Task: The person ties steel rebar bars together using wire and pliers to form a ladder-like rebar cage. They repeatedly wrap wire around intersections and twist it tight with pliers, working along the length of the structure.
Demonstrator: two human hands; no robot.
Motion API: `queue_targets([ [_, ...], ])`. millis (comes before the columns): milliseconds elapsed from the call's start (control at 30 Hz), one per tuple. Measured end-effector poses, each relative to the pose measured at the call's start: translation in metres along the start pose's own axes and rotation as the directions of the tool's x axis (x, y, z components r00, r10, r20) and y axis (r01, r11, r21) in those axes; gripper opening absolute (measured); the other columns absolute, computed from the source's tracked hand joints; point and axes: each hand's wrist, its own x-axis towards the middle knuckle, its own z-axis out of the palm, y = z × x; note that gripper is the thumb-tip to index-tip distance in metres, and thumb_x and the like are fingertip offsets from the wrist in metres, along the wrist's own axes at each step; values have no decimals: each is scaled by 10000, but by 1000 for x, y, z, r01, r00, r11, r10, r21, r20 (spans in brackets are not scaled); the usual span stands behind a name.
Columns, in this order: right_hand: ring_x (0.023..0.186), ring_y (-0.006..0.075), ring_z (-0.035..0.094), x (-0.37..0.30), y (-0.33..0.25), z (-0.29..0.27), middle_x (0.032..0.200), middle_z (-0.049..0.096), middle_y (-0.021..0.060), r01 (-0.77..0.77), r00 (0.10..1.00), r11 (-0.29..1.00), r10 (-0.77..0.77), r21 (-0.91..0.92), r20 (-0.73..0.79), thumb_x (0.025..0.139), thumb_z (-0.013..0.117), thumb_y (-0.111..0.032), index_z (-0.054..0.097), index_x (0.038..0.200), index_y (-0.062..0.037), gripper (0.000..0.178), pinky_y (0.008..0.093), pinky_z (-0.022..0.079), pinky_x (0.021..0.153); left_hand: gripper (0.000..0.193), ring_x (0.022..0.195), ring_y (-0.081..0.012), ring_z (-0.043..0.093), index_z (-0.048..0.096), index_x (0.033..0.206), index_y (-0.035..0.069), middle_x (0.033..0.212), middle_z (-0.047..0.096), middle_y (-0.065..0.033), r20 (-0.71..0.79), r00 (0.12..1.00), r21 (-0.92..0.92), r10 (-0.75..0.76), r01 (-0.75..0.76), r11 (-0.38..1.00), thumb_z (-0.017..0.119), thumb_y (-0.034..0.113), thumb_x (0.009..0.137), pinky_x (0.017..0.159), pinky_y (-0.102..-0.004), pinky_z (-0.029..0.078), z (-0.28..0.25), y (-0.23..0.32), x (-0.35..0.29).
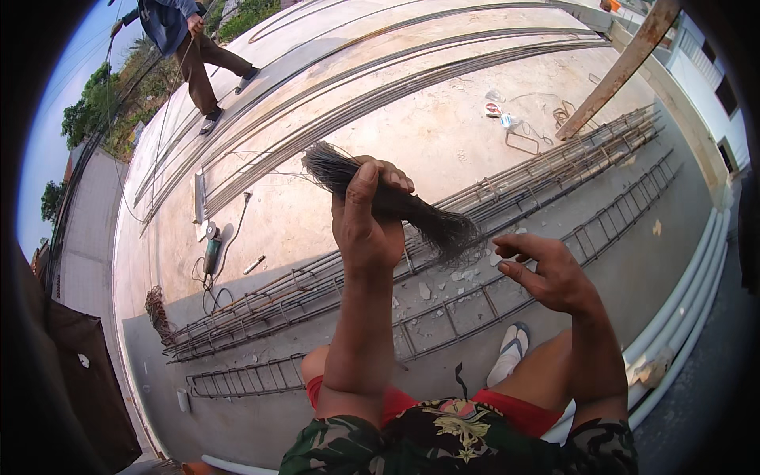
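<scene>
My left hand (370, 214) is wrapped round the middle of a thick bundle of thin dark tie wire (443, 227), held up in front of me. One end of the bundle sticks out at the upper left of the fist, while the other fans out toward the right. Close to that right end is my right hand (546, 273), its fingers bent and thumb apart from them. I see nothing in its grip. Below both hands a ladder-like rebar cage (467, 313) lies on the floor.
Beyond it lies a stack of rebar cages (317, 289). Long steel bars (380, 95) run across the slab, near a standing person (198, 59). An angle grinder (212, 249) with its cord lies at left. A rusty post (617, 71) leans at upper right; pale pipes (681, 289) line the right.
</scene>
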Motion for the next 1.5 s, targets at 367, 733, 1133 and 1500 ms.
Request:
queue_targets([
  [367,870,261,678,-22,41,51,990,697,188,-168,960,980,187,107,-210,926,647,-198,654,1145,21,310,355,525,768,559,594,-156,516,550,992,12,697,557,-65,321,947,434,-17,-131,891,602,562,909,551,-299,423,-8,71,-46],
  [733,785,135,590,-16,65,127,841,661,118,-254,940,834,332,489,-78,941,665,-322,658,953,47,369,306,489,688,399,764,-130,557,596,1094,-18,875,626,-41,-7,665,735,-747,510,447,687,297,866,700,-294,459,-96,-67,-118],
  [1133,722,142,650,-15,63,117,820,681,108,-280,899,703,432,654,-79,956,623,-215,652,920,57,275,284,535,628,337,722,-97,552,588,1013,-49,811,636,-61,64,785,793,-616,335,509,672,267,930,625,-273,445,-71,-73,-115],
  [1500,826,165,655,-18,45,132,905,655,89,-230,873,641,469,732,-136,1021,513,-208,588,982,13,237,314,545,765,331,710,-108,514,578,955,-56,765,602,-81,89,823,771,-561,300,562,669,261,921,622,-295,437,-90,-71,-108],
])
